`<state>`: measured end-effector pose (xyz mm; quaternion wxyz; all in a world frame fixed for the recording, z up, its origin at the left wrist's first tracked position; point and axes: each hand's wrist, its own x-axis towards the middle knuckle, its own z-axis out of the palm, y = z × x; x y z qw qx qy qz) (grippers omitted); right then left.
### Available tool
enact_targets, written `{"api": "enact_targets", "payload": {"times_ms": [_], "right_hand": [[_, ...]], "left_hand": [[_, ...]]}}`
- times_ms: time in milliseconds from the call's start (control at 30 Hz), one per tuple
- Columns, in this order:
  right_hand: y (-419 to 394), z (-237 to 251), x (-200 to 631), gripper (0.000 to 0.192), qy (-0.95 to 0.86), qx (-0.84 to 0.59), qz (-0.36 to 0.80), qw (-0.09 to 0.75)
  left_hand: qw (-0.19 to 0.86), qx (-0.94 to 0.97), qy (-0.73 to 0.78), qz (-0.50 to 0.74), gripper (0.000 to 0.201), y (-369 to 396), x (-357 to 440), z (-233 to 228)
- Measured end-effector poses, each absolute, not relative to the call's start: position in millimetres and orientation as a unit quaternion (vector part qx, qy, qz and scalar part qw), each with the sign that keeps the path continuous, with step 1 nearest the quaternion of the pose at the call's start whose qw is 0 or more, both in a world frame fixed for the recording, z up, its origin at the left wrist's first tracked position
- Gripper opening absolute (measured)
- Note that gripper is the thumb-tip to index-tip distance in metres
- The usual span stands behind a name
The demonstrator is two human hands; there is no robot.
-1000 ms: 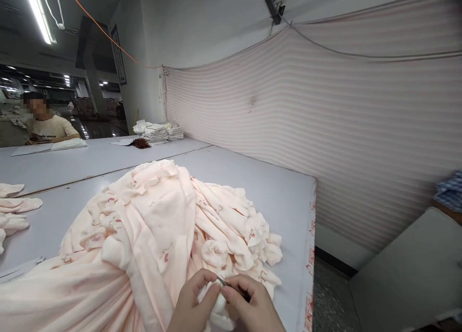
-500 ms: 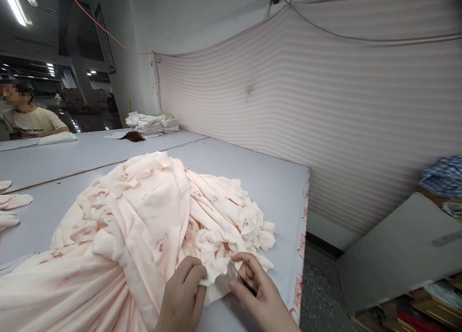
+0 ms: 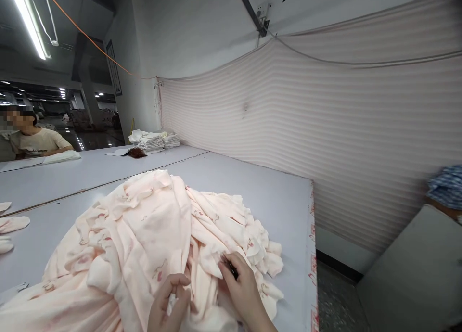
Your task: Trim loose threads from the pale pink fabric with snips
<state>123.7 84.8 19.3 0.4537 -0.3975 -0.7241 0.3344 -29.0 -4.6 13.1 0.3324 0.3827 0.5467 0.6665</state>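
We see a big heap of pale pink cloth (image 3: 151, 236) lying on the grey surface (image 3: 281, 202), reaching close to its right-hand edge. At the near side of the heap, the left hand (image 3: 169, 303) is closed, fingers pinching a small fold of the cloth. Just right of it, the right hand (image 3: 241, 288) rests on the heap with its fingers curled around a small dark tool (image 3: 231, 268), whose kind we cannot make out. Far behind the heap, a stack of folded white cloths (image 3: 155, 140) sits by the striped curtain (image 3: 342, 130). Left of the heap lie a few loose pink pieces (image 3: 12, 223), and beyond them another person (image 3: 32, 142) sits at the surface.
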Motion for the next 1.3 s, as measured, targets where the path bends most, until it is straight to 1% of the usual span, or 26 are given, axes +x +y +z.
{"api": "enact_targets", "payload": {"times_ms": [67, 133, 200, 267, 367, 400, 467, 500, 533, 600, 633, 700, 767, 800, 867, 967, 1033, 1067, 1200, 1233, 1300], "right_hand": [[77, 25, 127, 0.016, -0.726, -0.384, 0.336, 0.462], [68, 32, 132, 0.013, -0.737, -0.353, 0.349, 0.459], [61, 37, 136, 0.011, -0.744, -0.324, 0.364, 0.458], [56, 40, 138, 0.012, -0.728, -0.328, 0.373, 0.472], [52, 42, 139, 0.013, -0.689, -0.367, 0.389, 0.489], [51, 43, 139, 0.013, -0.682, -0.374, 0.396, 0.487], [48, 44, 141, 0.014, -0.685, -0.372, 0.403, 0.481], [47, 45, 142, 0.014, -0.688, -0.368, 0.395, 0.484], [46, 45, 143, 0.013, -0.692, -0.365, 0.38, 0.493], [45, 45, 146, 0.012, -0.701, -0.364, 0.337, 0.512], [46, 45, 146, 0.012, -0.702, -0.37, 0.317, 0.519], [48, 45, 146, 0.01, -0.705, -0.391, 0.289, 0.517], [49, 48, 144, 0.006, -0.714, -0.406, 0.268, 0.504], [49, 50, 143, 0.005, -0.721, -0.407, 0.264, 0.494], [48, 54, 142, 0.007, -0.736, -0.392, 0.275, 0.478], [41, 58, 146, 0.009, -0.743, -0.351, 0.337, 0.46], [38, 57, 152, 0.013, -0.74, -0.337, 0.37, 0.45], [37, 56, 155, 0.016, -0.735, -0.341, 0.383, 0.443], [38, 57, 165, 0.029, -0.703, -0.381, 0.447, 0.401], [39, 60, 167, 0.031, -0.701, -0.388, 0.45, 0.394], [40, 66, 170, 0.028, -0.72, -0.399, 0.421, 0.381]], "left_hand": [[0.324, 0.392, 0.564, 0.651, 0.038, 2, -29, 19], [0.252, 0.457, 0.6, 0.606, 0.043, 9, -26, 28], [0.199, 0.537, 0.607, 0.55, 0.038, 13, -22, 35], [0.2, 0.597, 0.58, 0.516, 0.03, 13, -18, 36], [0.16, 0.619, 0.555, 0.532, 0.034, 8, -12, 27], [0.135, 0.621, 0.549, 0.543, 0.031, 6, -10, 23], [0.09, 0.626, 0.534, 0.561, 0.018, 3, -5, 18], [0.076, 0.631, 0.52, 0.57, 0.017, 2, -4, 18], [0.072, 0.635, 0.504, 0.581, 0.022, 1, -2, 19], [0.103, 0.633, 0.482, 0.597, 0.023, -1, -1, 23], [0.143, 0.629, 0.478, 0.596, 0.02, -2, -1, 25], [0.257, 0.608, 0.483, 0.576, 0.015, -3, -2, 30], [0.364, 0.566, 0.492, 0.552, 0.021, -3, -3, 32], [0.401, 0.545, 0.492, 0.548, 0.025, -2, -4, 32], [0.437, 0.51, 0.488, 0.557, 0.027, 0, -5, 31], [0.438, 0.492, 0.483, 0.577, 0.027, 1, -5, 31], [0.411, 0.512, 0.485, 0.577, 0.024, -1, -3, 31], [0.38, 0.534, 0.489, 0.576, 0.022, -2, -3, 31], [0.203, 0.615, 0.495, 0.579, 0.014, -6, -2, 25], [0.173, 0.625, 0.495, 0.579, 0.016, -7, -2, 23], [0.131, 0.647, 0.494, 0.566, 0.021, -8, -5, 21]]}}
